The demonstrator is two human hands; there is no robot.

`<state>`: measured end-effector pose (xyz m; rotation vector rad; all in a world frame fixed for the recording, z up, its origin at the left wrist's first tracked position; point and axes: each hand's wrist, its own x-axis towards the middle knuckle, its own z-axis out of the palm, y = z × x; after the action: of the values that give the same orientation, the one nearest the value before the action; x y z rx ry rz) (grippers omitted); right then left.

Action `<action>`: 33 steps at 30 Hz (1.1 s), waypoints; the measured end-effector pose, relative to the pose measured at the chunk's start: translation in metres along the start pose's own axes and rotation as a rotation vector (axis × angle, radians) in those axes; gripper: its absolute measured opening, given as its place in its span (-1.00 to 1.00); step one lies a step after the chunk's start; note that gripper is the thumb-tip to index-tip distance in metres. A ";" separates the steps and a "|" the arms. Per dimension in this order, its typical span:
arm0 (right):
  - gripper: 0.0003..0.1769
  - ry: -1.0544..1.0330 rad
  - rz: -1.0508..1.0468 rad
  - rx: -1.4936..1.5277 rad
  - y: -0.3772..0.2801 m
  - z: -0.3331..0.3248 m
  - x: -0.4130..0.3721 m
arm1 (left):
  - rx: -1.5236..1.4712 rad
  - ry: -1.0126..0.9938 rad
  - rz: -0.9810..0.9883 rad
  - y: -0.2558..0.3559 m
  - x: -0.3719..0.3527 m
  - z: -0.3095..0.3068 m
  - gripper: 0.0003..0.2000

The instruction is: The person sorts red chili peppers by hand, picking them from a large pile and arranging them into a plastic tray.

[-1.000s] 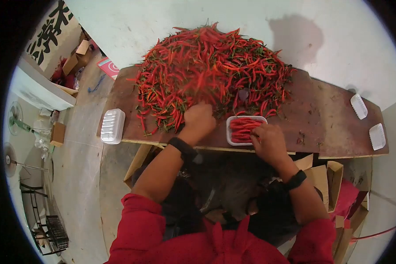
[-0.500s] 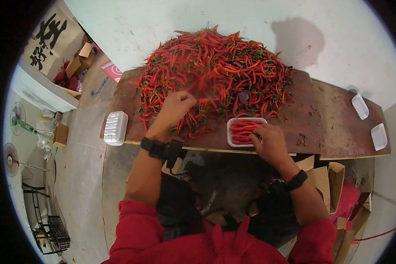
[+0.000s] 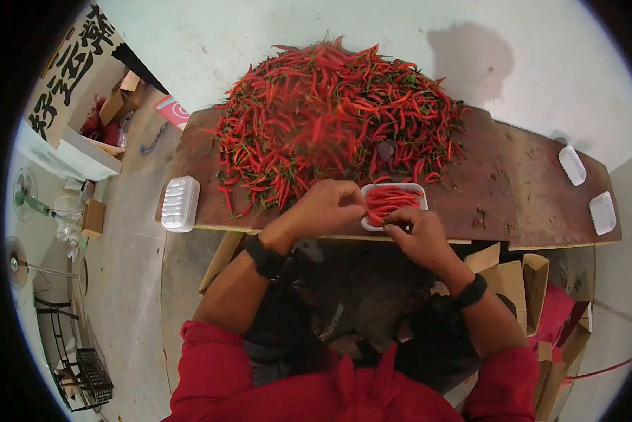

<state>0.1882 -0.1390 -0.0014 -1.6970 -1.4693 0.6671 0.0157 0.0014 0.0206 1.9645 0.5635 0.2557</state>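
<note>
A large heap of red chillies with green stems (image 3: pixel 337 105) lies on the brown table. At its front edge sits a white tray (image 3: pixel 423 199) holding a layer of red chillies (image 3: pixel 393 200). My left hand (image 3: pixel 330 206) is at the tray's left side, thumb and fingers pinched together; what they hold, if anything, is too small to tell. My right hand (image 3: pixel 418 235) is at the tray's front right corner, its fingers closed at the chillies' ends; whether it grips one I cannot make out.
A stack of white trays (image 3: pixel 180 204) stands at the table's left end. Two single white trays (image 3: pixel 572 165) lie at the right. Open cardboard boxes (image 3: pixel 506 281) are below the table's right side. A dark round object (image 3: pixel 385 150) rests in the heap.
My left hand has moved from the heap right and down to the tray's left side. My right hand has shifted slightly left and down along the tray.
</note>
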 end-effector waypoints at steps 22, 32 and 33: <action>-0.80 -0.174 0.173 0.403 0.007 0.006 -0.016 | -0.322 0.002 -0.141 0.006 -0.021 0.026 -0.82; -0.76 -0.152 0.197 0.496 0.011 0.007 -0.019 | -0.267 0.170 0.005 0.012 -0.025 0.042 -0.88; -0.76 -0.151 0.198 0.497 0.012 0.008 -0.019 | -0.119 0.200 0.078 0.018 -0.026 0.041 -0.89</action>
<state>0.1851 -0.1561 -0.0176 -1.4298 -1.1159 1.1805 0.0153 -0.0506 0.0200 1.8589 0.5861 0.5273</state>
